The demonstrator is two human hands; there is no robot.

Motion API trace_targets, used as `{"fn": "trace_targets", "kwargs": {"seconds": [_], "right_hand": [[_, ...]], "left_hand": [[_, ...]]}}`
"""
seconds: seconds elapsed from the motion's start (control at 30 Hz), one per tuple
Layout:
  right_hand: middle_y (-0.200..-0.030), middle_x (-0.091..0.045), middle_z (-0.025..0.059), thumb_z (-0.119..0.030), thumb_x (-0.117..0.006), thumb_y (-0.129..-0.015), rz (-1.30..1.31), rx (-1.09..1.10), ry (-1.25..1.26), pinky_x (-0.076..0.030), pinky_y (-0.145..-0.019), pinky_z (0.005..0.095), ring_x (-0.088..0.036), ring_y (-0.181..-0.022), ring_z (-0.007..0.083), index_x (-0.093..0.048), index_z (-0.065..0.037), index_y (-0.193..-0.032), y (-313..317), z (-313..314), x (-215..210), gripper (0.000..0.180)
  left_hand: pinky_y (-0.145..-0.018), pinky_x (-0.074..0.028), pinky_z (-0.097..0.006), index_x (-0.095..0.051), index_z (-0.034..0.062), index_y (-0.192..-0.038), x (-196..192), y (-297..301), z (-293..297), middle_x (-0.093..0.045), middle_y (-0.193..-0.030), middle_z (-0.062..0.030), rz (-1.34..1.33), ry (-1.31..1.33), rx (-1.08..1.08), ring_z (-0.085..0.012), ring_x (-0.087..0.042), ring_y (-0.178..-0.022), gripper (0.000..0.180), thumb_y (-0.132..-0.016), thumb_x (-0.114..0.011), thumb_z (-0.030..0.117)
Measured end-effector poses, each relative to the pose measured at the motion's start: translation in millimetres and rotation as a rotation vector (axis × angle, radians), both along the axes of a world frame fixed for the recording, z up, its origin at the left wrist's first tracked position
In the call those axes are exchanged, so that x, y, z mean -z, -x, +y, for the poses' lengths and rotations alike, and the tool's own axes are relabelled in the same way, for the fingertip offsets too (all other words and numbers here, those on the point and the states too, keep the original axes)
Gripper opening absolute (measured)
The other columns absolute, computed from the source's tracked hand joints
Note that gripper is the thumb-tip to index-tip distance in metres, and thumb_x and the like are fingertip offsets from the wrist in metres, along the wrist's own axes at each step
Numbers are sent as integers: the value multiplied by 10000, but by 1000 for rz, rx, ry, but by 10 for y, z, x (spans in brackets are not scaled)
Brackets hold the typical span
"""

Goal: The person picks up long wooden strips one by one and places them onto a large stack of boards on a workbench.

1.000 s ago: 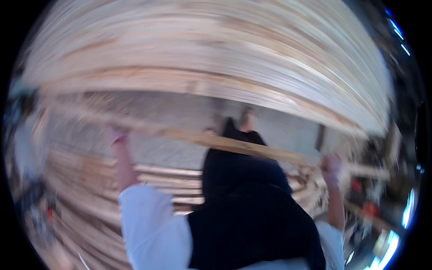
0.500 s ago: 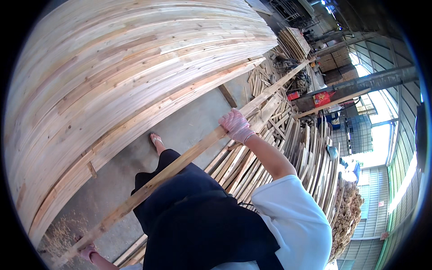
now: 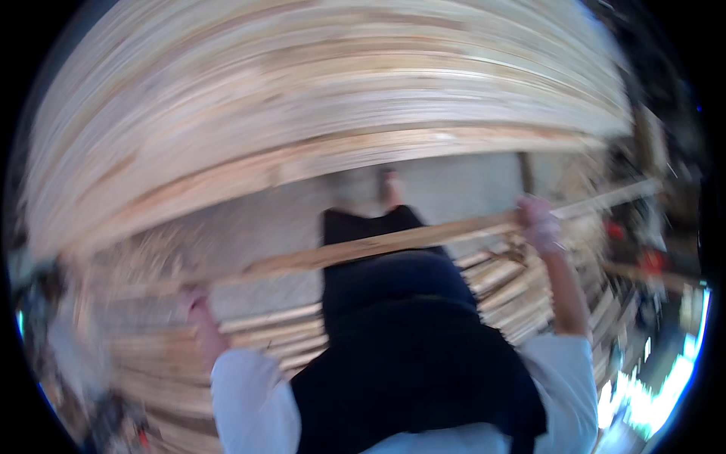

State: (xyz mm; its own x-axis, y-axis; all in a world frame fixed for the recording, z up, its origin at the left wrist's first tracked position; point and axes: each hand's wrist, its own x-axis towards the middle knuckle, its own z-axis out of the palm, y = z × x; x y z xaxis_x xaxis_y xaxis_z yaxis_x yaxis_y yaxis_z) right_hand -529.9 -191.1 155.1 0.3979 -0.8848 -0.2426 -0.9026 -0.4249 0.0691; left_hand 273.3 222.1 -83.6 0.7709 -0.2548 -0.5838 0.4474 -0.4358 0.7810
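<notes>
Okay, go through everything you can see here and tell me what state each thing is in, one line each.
Long board: held crosswise before the body, right end higher in the picture
Right hand: closed on the long board
Left hand: at the long board, grip too blurred to tell
Big board stack: piled up, boards lengthwise
Dark apron: worn
Red things: too blurred to tell
</notes>
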Motion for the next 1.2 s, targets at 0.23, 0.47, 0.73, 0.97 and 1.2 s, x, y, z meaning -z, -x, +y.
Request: {"fn": "trace_targets", "kwargs": {"seconds": [0.23,0.47,0.73,0.97,1.2], "right_hand": [[-846,-575,157,1,-608,-696,116,-257,38,-446,-742,502,-560,-815,400,-572,-83,-1060,65,193,-33,375],[-838,-583,130,-98,-759,-599,3,-308,33,-486,-704,421,-569,-796,350,-574,-103,-852,-548,923,474,313],[-847,-588,61,-140,-801,-550,164,-55,-94,-497,-773,374,-585,-848,261,-598,-157,-908,-619,806,1145,412],[-895,-630,84,-115,-811,-582,-136,-294,-76,-484,-805,352,-610,-903,298,-608,-117,-991,-1739,901,905,457],[-916,-630,95,-290,-823,-642,-366,-591,-186,-460,-817,450,-612,-901,306,-585,-129,-1075,-4240,1458,339,519]], "left_hand": [[-766,-507,-496,-586,42,-932,-535,291,-353,-631,-845,-146,328,637,-678,-337,-607,-797,420,-935,-398,418],[-630,-494,-420,-526,43,-850,-1136,-294,473,-550,-718,-104,339,792,-906,-262,-508,-607,487,-926,-378,500],[-535,-449,-396,-464,77,-894,-1660,-449,499,-501,-687,-101,240,767,-1003,-256,-470,-542,393,-942,-421,464],[-878,-504,-478,-517,97,-1207,-1648,-740,430,-619,-1064,-131,109,809,-738,-326,-599,-977,499,-938,-529,516],[-954,-483,-393,-595,96,-1242,-1241,1526,-603,-649,-1180,-67,563,681,151,-202,-606,-1077,413,-927,-637,359]]}}
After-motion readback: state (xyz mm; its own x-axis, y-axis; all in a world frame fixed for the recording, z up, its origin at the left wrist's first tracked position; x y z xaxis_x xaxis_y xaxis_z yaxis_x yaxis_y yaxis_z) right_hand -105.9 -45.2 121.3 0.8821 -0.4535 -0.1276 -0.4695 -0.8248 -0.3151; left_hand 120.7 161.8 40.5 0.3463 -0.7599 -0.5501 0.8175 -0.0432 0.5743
